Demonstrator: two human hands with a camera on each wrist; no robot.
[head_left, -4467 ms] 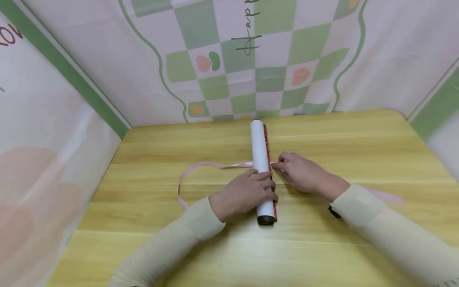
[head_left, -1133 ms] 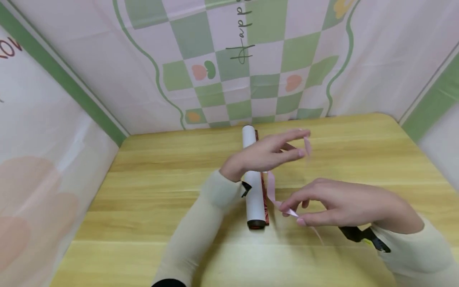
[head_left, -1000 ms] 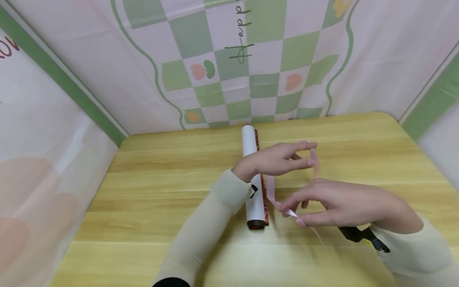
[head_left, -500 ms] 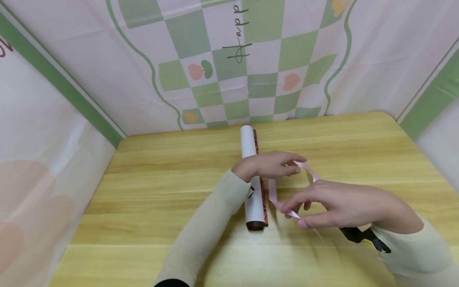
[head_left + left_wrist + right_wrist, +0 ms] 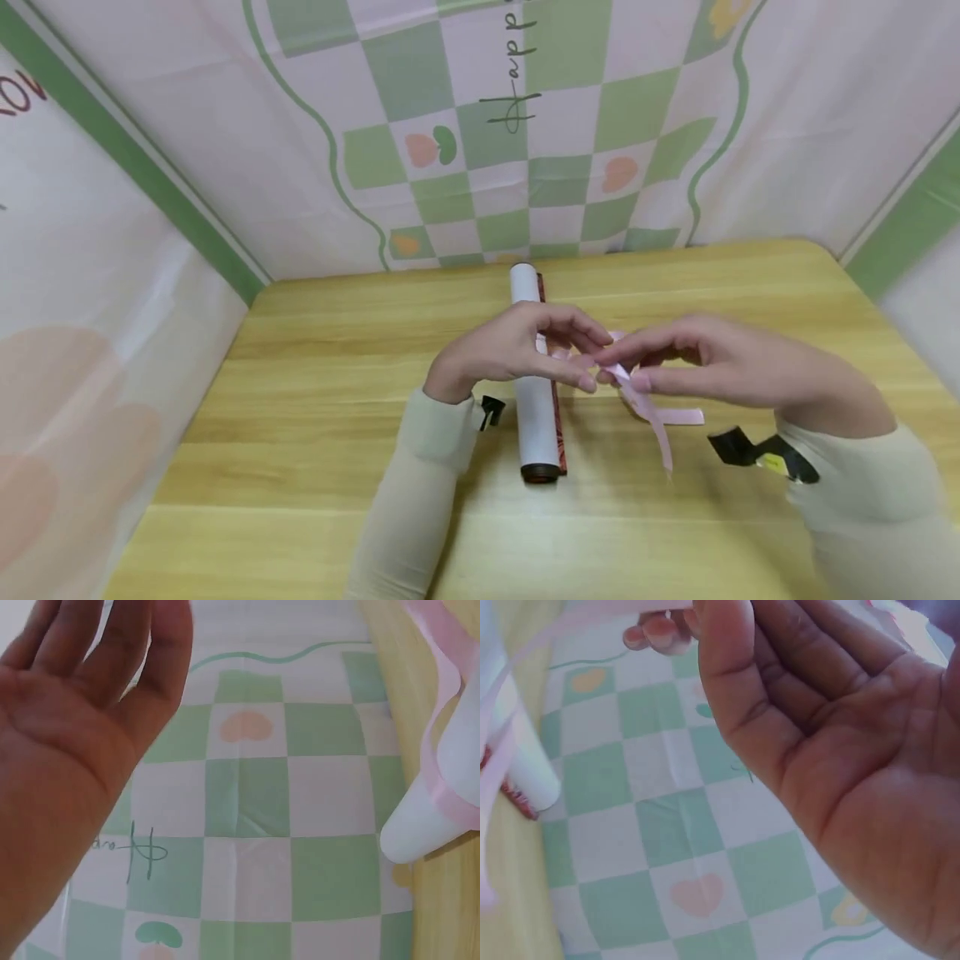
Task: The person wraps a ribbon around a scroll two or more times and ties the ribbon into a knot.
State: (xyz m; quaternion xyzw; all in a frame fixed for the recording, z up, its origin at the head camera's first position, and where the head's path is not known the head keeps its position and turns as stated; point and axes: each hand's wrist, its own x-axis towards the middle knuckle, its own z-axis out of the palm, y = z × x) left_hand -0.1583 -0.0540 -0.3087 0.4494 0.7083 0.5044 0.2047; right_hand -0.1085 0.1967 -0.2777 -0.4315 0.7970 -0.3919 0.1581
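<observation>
A white rolled scroll (image 5: pixel 537 417) with dark ends and a red patterned strip (image 5: pixel 561 450) along its right side lies lengthwise on the table. Pink ribbon (image 5: pixel 450 799) passes round the roll in the left wrist view. Just right of the scroll, my right hand (image 5: pixel 738 367) pinches the ribbon (image 5: pixel 637 400) between thumb and fingertips. My left hand (image 5: pixel 506 346) reaches across the scroll, its thumb and fingers curved about the ribbon, fingertips right at those of the right hand. Two ribbon tails hang below the right fingertips. The crossing of the ribbon is partly hidden by fingers.
The wooden table (image 5: pixel 337 467) extends on both sides of the scroll. A curtain (image 5: pixel 495 167) with green and white checks stands behind the table's far edge. Black straps (image 5: pixel 757 454) hang under the wrists.
Earlier, my left hand rested on the scroll, and ribbon lay looped to its left. Since then, the ribbon has come over to the right. In the last half second, both hands have come together.
</observation>
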